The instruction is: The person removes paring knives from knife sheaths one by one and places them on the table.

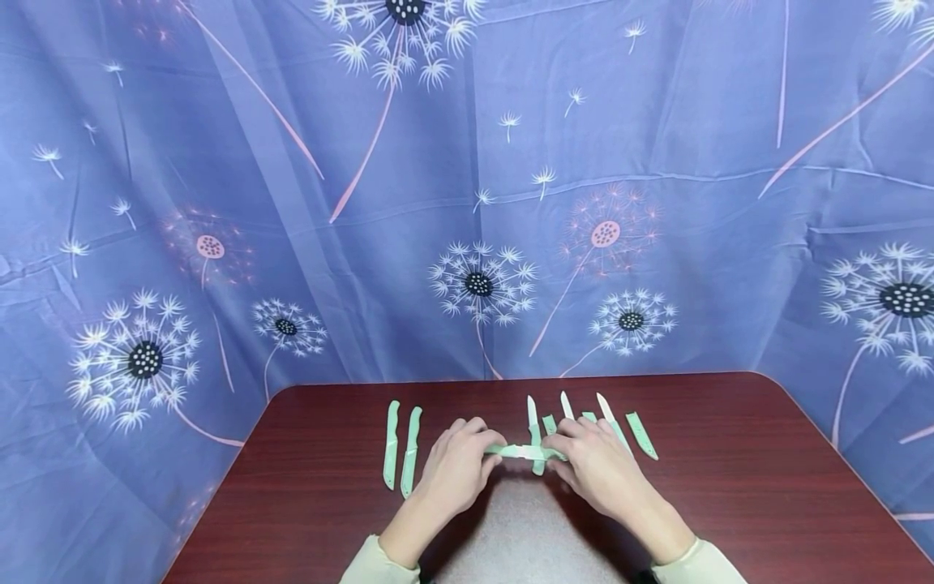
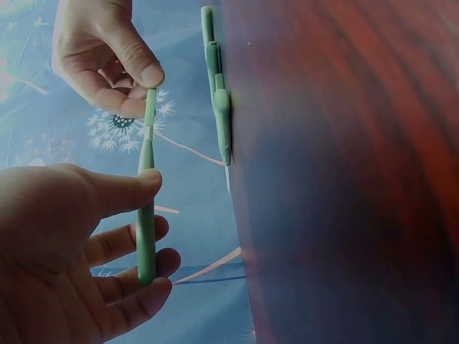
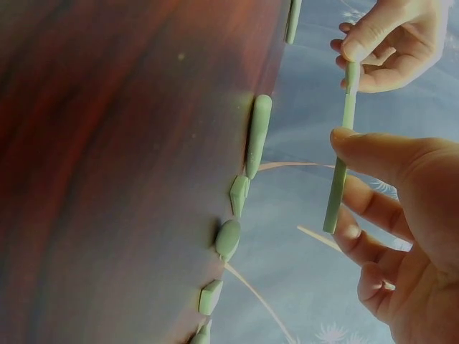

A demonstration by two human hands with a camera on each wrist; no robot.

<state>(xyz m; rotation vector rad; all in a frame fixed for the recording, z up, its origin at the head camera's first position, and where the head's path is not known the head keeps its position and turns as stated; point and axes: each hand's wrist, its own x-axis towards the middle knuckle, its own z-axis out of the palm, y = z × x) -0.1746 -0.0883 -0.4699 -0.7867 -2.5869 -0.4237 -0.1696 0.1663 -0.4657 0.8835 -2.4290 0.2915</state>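
Above the table, my left hand [image 1: 458, 460] pinches the green handle [image 2: 146, 244] of a small knife between thumb and fingers. My right hand [image 1: 600, 464] grips a flat green sheath [image 3: 335, 197] at the other end. A short stretch of pale blade [image 1: 523, 452] shows between the two, level and in line with the sheath; the blade's tip is hidden. Just beyond the hands lie bare-bladed knives with green handles, one [image 1: 533, 418] at the left, another [image 1: 566, 405] in the middle and a third [image 1: 614, 421] to the right.
Loose green sheaths lie among the knives: one sheath [image 1: 549, 424], a second sheath [image 1: 589, 416] and a third sheath [image 1: 642, 436] farthest right. Left of my hands are two sheathed knives, an outer knife [image 1: 391, 446] and an inner knife [image 1: 412, 450]. A blue dandelion-print curtain [image 1: 409, 308] hangs behind the dark red table [image 1: 292, 503].
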